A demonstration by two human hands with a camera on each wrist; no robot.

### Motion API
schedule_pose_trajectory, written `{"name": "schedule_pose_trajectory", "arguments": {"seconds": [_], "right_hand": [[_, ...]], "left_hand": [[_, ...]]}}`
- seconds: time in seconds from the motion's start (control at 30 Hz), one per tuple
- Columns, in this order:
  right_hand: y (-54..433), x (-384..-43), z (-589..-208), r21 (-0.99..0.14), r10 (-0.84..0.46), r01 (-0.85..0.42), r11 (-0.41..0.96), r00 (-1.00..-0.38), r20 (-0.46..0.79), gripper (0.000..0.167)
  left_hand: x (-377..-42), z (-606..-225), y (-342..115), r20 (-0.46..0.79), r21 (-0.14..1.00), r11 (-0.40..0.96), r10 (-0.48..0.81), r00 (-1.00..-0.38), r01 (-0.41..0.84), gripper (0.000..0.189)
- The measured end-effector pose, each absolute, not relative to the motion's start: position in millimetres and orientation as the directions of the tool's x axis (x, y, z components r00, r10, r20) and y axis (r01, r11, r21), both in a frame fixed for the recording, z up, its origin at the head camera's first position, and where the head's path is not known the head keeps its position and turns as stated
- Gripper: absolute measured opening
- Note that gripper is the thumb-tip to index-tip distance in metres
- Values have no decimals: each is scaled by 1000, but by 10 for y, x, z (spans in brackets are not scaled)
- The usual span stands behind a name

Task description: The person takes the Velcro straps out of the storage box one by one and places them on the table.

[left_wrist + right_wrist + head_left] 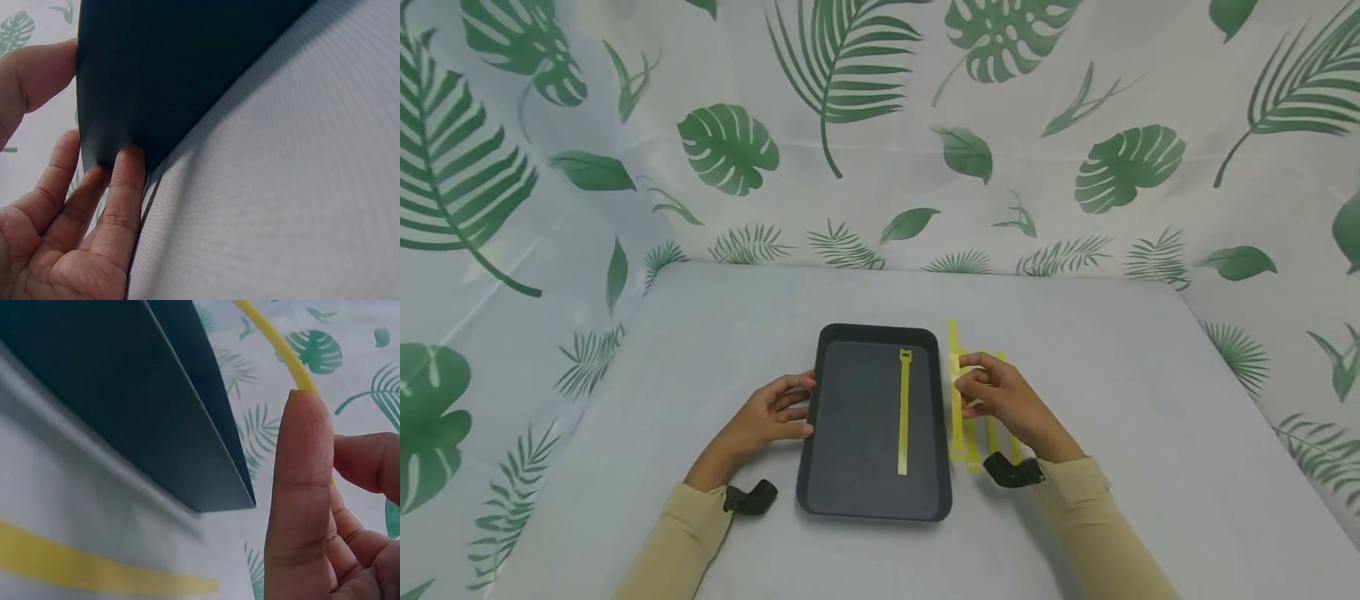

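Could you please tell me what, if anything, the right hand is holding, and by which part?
The right hand pinches a yellow strap near its middle.

A person's two arms [673, 542] angle inward in tan sleeves [1093, 517], the left hand [763, 417] with fingers parted and gently bent, the right hand [1006, 396] raised, thumb and finger meeting in a pinch, remaining fingers bent behind them.

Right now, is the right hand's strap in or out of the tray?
Out: the head view shows the strap, pinched by the fingers, beside the tray, past its right rim.
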State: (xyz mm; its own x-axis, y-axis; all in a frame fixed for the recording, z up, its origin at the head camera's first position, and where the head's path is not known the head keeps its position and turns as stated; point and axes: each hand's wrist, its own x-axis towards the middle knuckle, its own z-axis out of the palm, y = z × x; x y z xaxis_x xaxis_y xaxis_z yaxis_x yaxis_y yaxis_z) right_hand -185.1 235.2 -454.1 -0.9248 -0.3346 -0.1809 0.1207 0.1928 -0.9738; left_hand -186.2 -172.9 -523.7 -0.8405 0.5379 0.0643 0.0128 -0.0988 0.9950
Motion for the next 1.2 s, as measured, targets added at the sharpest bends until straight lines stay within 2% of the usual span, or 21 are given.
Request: {"name": "schedule_pose_trajectory", "arguments": {"seconds": [0.67,1.2], "right_hand": [[2651,-1803,-4554,-972,-283,121,200,-943,-175,44],[2975,-1771,-4555,-950,-214,184,251,-947,-240,47]], "left_hand": [[-1845,-5224,-1737,56,996,-92,531,-846,8,67],[-1828,-5236,-1718,56,995,-101,543,-838,2,66]]}}
